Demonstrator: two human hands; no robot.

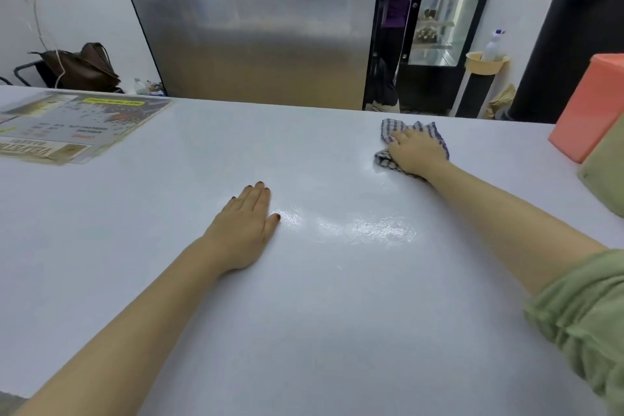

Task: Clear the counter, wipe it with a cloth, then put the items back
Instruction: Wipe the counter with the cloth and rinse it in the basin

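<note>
R hand (pixel 417 150): palm down, fingers fairly straight, pressing on the cloth, not clenching it.
Cloth (pixel 435 133): blue-white checked dishcloth, crumpled under R hand.
Handling: soft, light, limp; prob. damp, so some drag. Best bunched under palm; pinch a loose corner to lift.
L hand (pixel 244 226): left of cloth & nearer, flat, holds nothing.
Counter (pixel 304 314): white, glossy; wet streaks (pixel 371 224) just nearer than cloth.
Other: laminated sheet (pixel 77 125) far left of cloth; orange box (pixel 587 105) to its right.
</note>
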